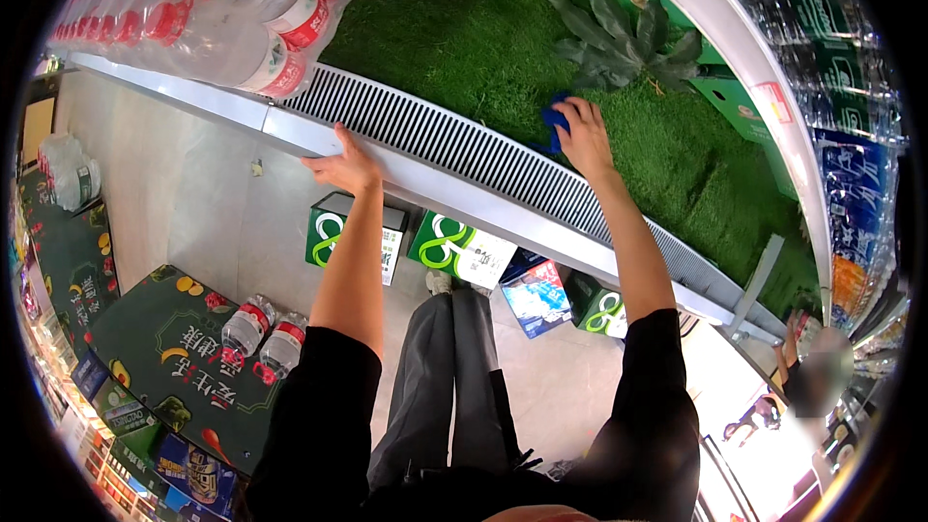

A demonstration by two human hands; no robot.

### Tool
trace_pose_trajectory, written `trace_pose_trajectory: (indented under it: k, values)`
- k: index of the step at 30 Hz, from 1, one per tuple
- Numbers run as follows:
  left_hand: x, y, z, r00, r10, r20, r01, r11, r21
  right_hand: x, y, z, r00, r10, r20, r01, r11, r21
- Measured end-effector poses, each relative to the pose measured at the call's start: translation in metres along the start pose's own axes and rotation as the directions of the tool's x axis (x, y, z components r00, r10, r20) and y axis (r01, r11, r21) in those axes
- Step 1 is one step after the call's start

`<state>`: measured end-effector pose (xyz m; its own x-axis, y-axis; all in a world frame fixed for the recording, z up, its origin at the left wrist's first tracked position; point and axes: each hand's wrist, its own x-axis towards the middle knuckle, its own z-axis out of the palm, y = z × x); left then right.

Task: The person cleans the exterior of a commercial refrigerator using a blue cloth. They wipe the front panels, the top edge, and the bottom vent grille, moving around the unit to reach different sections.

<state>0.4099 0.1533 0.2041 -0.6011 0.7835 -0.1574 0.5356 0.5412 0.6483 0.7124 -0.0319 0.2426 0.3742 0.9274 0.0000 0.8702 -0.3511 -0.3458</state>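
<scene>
My right hand (587, 140) is closed on a blue cloth (556, 123), pressed against the green artificial turf (445, 39) of the display shelf. A dark green artificial plant (628, 39) lies on the turf just beyond it. At the shelf's front, my left hand (348, 166) rests on the silver metal edge (416, 172), its fingers apart and nothing held. Between the edge and the turf runs a slotted grille (425, 126).
Shrink-wrapped water bottles (280, 29) stand at the shelf's left. Green-and-white cartons (464, 249) sit on the floor below the edge. A dark printed display table (164, 329) with two bottle packs is at left. At far right, another person (817, 372) is near the shelf.
</scene>
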Motion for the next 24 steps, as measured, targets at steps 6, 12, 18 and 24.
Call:
trace_pose_trajectory:
  k: [6,12,18,24]
  values:
    - [-0.005,0.008,-0.004,0.999,-0.021,0.028,0.02,0.999,0.03,0.092,-0.089,0.031,0.979,0.129,-0.16,-0.113,0.988,0.107]
    - [-0.004,0.006,-0.003,1.0,-0.014,0.013,0.015,1.0,-0.003,0.086,-0.14,0.069,0.962,0.271,-0.003,-0.263,0.936,0.234]
    - [-0.005,0.005,-0.005,1.0,-0.03,0.007,0.03,1.0,-0.008,0.012,-0.039,0.008,0.971,-0.144,0.191,0.129,0.988,0.085]
    - [-0.001,0.005,-0.001,1.0,-0.022,0.014,0.022,1.0,-0.015,-0.077,0.074,-0.024,0.985,0.094,0.144,-0.083,0.993,-0.078]
